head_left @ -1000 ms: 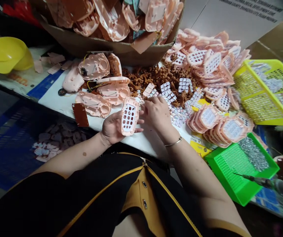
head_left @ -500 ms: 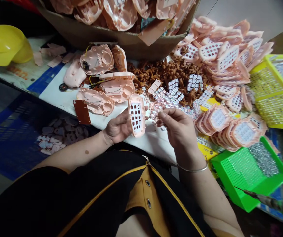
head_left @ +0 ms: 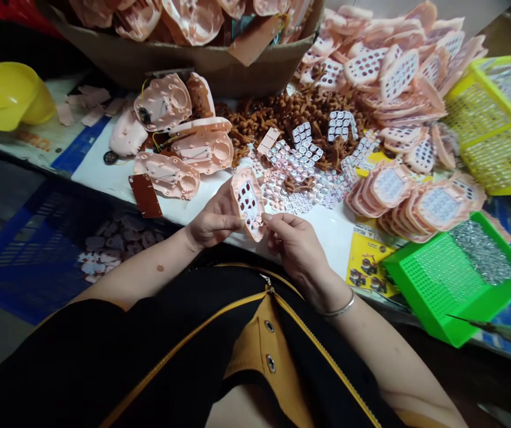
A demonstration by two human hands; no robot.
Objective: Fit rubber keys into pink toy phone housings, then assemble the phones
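Observation:
My left hand [head_left: 215,220] is closed round the edge of a pink plastic shell [head_left: 249,202] with rows of button holes, its hollow side towards me. Thumb and fingers of my right hand [head_left: 293,241] are pinched together at the shell's lower right edge. A small pale button [head_left: 258,220] shows at these fingertips, partly hidden, so I cannot tell whether it is in a hole. Just beyond my hands lies a spread of small printed buttons [head_left: 282,184], some joined in little sheets [head_left: 342,125].
Brown plastic parts [head_left: 277,113] heap behind the buttons. Stacked pink shells [head_left: 386,184] stand right, near a green basket [head_left: 433,291] of screws. Assembled pink halves with wires [head_left: 201,151] lie left. A cardboard box [head_left: 184,65], yellow basket [head_left: 482,142] and yellow bowl [head_left: 9,95] surround them.
My right hand has moved left and down from the button pile to the pink shell. The shell has tilted in my left hand. The view has shifted slightly.

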